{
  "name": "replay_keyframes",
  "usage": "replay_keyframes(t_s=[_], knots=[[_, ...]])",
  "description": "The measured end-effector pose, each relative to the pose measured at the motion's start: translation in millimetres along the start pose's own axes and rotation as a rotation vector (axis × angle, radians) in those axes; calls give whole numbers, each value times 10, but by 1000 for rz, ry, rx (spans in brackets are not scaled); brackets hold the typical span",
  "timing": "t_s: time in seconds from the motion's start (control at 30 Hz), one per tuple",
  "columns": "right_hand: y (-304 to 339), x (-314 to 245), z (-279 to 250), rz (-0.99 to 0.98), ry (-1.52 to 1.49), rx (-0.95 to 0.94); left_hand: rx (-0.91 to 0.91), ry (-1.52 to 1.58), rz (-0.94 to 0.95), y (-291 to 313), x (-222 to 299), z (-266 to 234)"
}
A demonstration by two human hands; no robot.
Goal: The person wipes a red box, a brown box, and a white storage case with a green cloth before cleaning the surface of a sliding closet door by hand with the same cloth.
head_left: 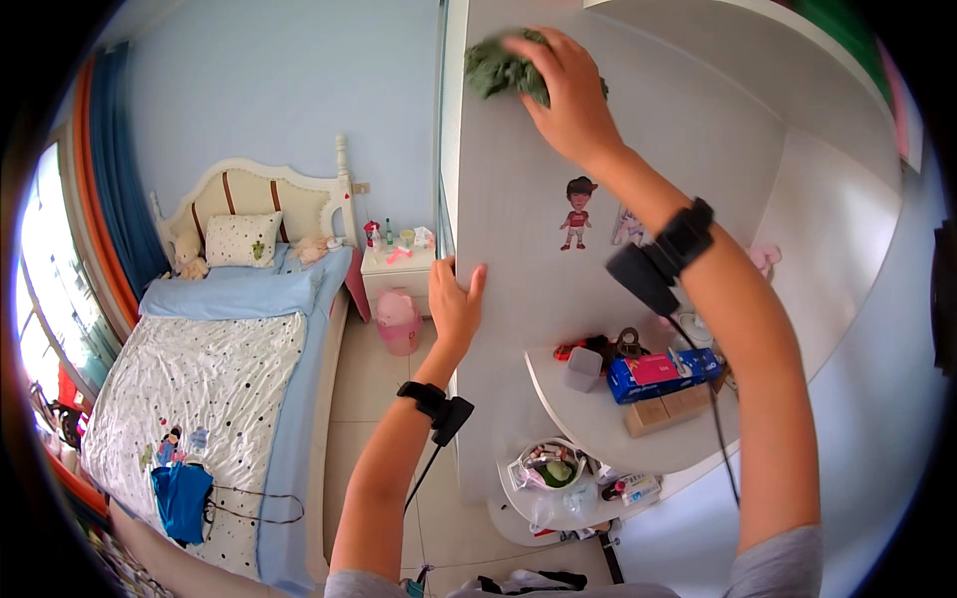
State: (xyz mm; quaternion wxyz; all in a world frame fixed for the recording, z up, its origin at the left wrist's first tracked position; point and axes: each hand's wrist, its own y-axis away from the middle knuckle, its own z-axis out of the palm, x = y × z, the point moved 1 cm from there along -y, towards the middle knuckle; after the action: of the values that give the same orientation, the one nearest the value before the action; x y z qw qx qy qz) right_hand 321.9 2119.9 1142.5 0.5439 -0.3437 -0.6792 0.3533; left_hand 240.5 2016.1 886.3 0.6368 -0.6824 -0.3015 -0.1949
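Observation:
My right hand (573, 95) is raised high and closed round a crumpled dark green cloth (503, 68), pressed against the upper part of a pale grey cabinet side panel (518, 209). Lower down, my left hand (456, 304) rests at the panel's left edge, its thumb on the panel face and its fingers around the edge. Nothing else shows in that hand. A cartoon figure sticker (577, 212) is on the panel below my right forearm. Another sticker (627, 227) is partly hidden behind that arm. Each wrist wears a black strap with a small box and a cable.
Rounded shelves at right carry a blue box (663, 374), a cardboard box (668, 411), a clear container (583, 370) and a basket of small items (550, 466). Left of the panel stand a white nightstand (399, 267), a pink bin (399, 324) and a bed (199, 369) with a blue bag (182, 501).

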Motion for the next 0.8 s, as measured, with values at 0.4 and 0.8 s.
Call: replay_keyframes(t_s=[0.4, 0.8], knots=[[238, 386, -121, -175, 62, -156, 61, 55, 21, -23, -155, 8], [1539, 2433, -1168, 931, 320, 257, 44, 92, 40, -12, -139, 67]])
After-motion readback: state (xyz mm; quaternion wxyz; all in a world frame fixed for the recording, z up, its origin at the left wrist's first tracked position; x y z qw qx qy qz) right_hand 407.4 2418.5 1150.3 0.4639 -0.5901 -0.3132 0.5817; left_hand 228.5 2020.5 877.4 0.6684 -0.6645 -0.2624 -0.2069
